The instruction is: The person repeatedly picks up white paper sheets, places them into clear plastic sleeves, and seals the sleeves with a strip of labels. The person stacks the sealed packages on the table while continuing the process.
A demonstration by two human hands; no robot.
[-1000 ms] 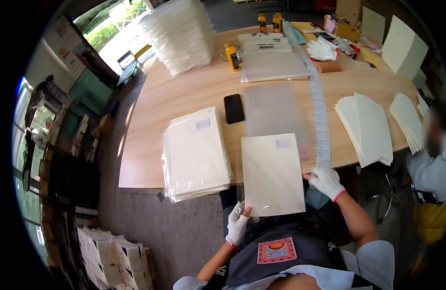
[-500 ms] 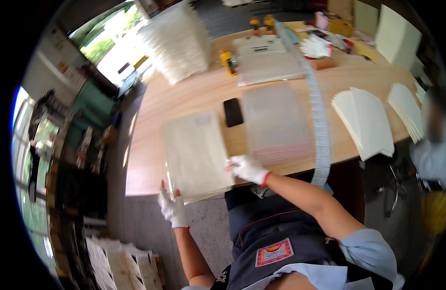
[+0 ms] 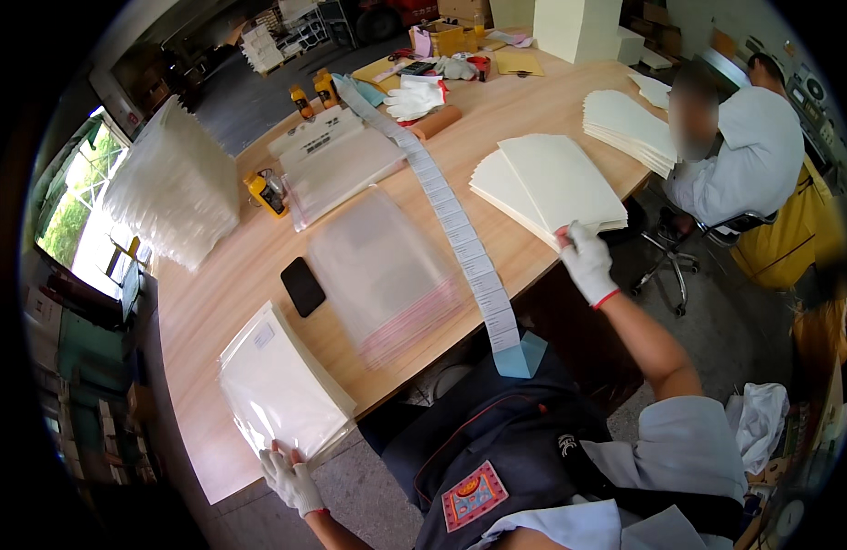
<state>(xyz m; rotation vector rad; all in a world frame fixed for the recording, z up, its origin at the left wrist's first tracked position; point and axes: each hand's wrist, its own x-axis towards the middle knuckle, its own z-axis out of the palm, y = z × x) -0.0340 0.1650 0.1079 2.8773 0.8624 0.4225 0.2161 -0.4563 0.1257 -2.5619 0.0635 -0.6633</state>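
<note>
Both my hands wear white gloves with bare fingertips showing. My left hand point(image 3: 292, 482), fingers spread, rests against the near edge of a stack of cream sheets in clear plastic bags point(image 3: 281, 385); a small label shows on the top one. At the right, my right hand point(image 3: 588, 264) has its fingertips closed at the near corner of a fanned pile of cream paper sheets point(image 3: 556, 183). A pile of clear plastic bags point(image 3: 382, 266) with pinkish edges lies mid-table, and a strip of white labels point(image 3: 451, 225) runs beside it over the table's front edge.
A black phone point(image 3: 302, 286) lies between the stacks. Yellow-and-black bottles point(image 3: 265, 194), white gloves point(image 3: 416, 97) and a brown roll point(image 3: 435, 122) are farther back. A tall plastic-wrapped stack point(image 3: 171, 183) stands far left. Another person point(image 3: 753, 137) sits at right beside more fanned sheets point(image 3: 630, 128).
My right hand has moved from the bagged stack to the cream paper pile at the right. My left hand stays by the bagged stack. The view has swung to the right.
</note>
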